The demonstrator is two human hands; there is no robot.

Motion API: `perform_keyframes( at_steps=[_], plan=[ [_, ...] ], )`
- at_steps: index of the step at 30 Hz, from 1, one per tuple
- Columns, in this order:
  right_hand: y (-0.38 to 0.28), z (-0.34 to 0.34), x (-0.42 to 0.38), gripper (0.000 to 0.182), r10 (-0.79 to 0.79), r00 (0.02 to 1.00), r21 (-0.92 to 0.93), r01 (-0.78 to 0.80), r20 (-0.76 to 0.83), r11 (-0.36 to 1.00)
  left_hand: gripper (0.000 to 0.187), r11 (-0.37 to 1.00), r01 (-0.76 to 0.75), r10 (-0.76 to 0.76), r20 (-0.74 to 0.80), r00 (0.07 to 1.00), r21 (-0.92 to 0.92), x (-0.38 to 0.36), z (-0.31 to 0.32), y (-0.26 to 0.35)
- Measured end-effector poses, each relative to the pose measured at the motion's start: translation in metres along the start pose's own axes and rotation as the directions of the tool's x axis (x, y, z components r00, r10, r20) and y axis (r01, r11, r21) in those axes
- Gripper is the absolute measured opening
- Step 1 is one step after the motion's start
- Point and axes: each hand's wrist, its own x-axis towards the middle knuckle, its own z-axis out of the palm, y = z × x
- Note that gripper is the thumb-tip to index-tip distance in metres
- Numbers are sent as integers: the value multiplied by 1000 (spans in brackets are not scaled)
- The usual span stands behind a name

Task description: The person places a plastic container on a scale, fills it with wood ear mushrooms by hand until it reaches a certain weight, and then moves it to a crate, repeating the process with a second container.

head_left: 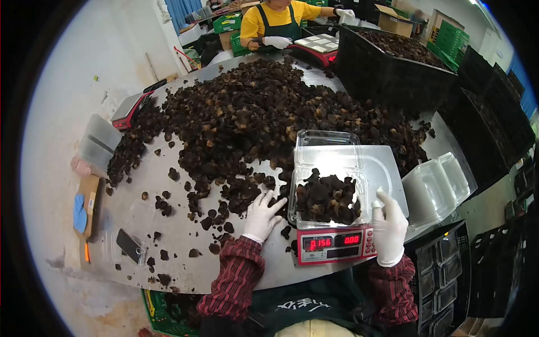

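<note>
A clear plastic clamshell box point(299, 218), its lid folded back, sits on the steel pan of a red digital scale point(337, 245). Dark wood ear mushrooms point(325, 197) fill the box, and the display reads 0.156 and 0.00. Left of the box, my white-gloved left hand point(263, 216) rests at the table with fingers spread, close to loose mushrooms; nothing shows in its grasp. My right hand point(390, 230), gloved too, is beside the scale's right edge, thumb and forefinger apart, holding nothing visible.
A large heap of mushrooms point(252, 106) spreads over the metal table point(185, 275). Stacked clear boxes point(432, 191) stand right, near a black crate point(443, 269) of packed boxes. A phone point(130, 246) lies left. Across the table a person in gloves works by another scale point(320, 48).
</note>
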Motion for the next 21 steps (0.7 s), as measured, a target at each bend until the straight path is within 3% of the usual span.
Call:
perform_keyframes(
  at_steps=[2, 4, 6, 8, 9, 11, 12, 18, 20, 21],
  plan=[
    [6, -5, -2, 20, 23, 999, -12, -24, -24, 1000, 35, 996, -85, 85, -8, 996, 29, -6, 17, -11],
    [30, -2, -15, 17, 191, 980, 73, -194, 46, 978, 24, 993, 13, -16, -19, 1000, -121, -12, 29, -24],
    [35, -5, -21, 17, 188, 981, 68, -190, 42, 979, 18, 952, 113, -149, -111, 983, -284, -16, 31, -33],
    [28, -8, -23, 17, 451, 874, 221, -483, 180, 847, 23, 892, 82, -186, -195, 963, -444, -17, 28, -47],
    [31, -5, -25, 18, 442, 877, 235, -477, 187, 847, 23, 893, 83, -186, -196, 963, -443, -16, 22, -48],
    [30, -3, -27, 21, 468, 854, 228, -513, 226, 827, 26, 677, 237, -397, -75, 915, -697, -14, 12, -48],
    [28, -3, -26, 25, 493, 829, 217, -549, 264, 807, 25, 628, 245, -431, -69, 900, -738, -9, 3, -43],
    [29, 8, -34, 32, 482, 806, 300, -581, 345, 757, 22, 709, 206, -407, -153, 900, -674, 21, -32, -16],
    [25, 8, -34, 26, 520, 752, 271, -642, 405, 717, 18, 836, 155, -230, -80, 970, -527, 23, -27, -22],
    [24, 8, -35, 30, 511, 758, 265, -632, 406, 728, 14, 825, 173, -250, -74, 965, -538, 26, -28, -19]
  ],
)
